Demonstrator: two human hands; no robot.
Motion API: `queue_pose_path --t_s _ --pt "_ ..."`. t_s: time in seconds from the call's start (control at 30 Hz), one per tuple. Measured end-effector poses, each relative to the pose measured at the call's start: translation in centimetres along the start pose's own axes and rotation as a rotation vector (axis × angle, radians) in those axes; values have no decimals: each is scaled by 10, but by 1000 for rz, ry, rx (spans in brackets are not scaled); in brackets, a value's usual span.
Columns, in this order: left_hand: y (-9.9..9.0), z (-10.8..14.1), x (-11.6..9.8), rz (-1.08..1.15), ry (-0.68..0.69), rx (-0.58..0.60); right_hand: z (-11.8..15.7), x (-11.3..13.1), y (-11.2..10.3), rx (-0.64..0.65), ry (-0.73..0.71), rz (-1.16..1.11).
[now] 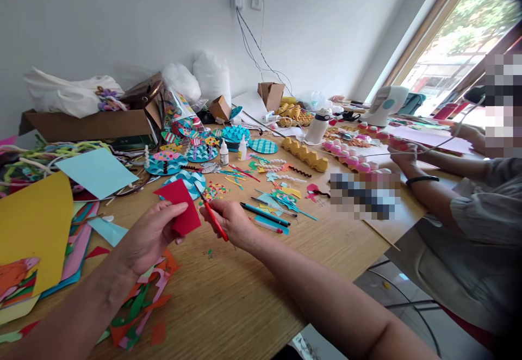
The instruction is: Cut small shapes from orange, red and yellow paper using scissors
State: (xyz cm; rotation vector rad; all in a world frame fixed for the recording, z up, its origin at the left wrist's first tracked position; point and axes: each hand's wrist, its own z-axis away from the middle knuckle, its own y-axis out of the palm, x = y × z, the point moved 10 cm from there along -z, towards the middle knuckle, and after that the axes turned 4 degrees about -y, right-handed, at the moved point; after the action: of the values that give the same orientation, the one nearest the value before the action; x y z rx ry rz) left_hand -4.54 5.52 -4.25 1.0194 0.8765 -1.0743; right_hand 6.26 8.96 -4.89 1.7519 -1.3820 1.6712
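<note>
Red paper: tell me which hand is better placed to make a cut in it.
The right hand, most likely: it holds the red-handled scissors, with the blades close beside the red paper. The left hand grips the paper and seems better placed to steady it.

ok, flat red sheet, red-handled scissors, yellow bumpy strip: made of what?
Flat red sheet: matte paper or card, thin crisp edges. Red-handled scissors: likely plastic handles, smooth; greyish, probably metal blades. Yellow bumpy strip: perhaps dull pulp, moulded humps.

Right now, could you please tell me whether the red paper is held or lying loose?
Held: the left hand pinches the red paper, its thumb lying across the front.
</note>
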Motion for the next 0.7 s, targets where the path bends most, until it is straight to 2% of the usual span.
queue_pose_path --t_s 0.1,0.17,0.23,0.3,0.37,0.47,0.7 --pt "-10 -6 -8 89 61 -67 -4 -6 -4 9 43 -137" --pt "-15 -11 -1 135 34 -95 -8 -12 -17 -22 117 -227" --pt "-13 -15 10 155 -22 -79 -14 -19 -41 -101 204 -216" --pt "-10 -17 19 163 -56 -51 -21 -29 -70 -152 304 -40" --pt "-6 -18 25 162 -61 -26 -32 -38 -91 -127 354 42" --pt "-1 -17 28 160 -70 -3 -50 -60 -112 -38 441 171" --pt "-3 -17 34 156 -106 -43 -93 -99 -126 210 546 604"
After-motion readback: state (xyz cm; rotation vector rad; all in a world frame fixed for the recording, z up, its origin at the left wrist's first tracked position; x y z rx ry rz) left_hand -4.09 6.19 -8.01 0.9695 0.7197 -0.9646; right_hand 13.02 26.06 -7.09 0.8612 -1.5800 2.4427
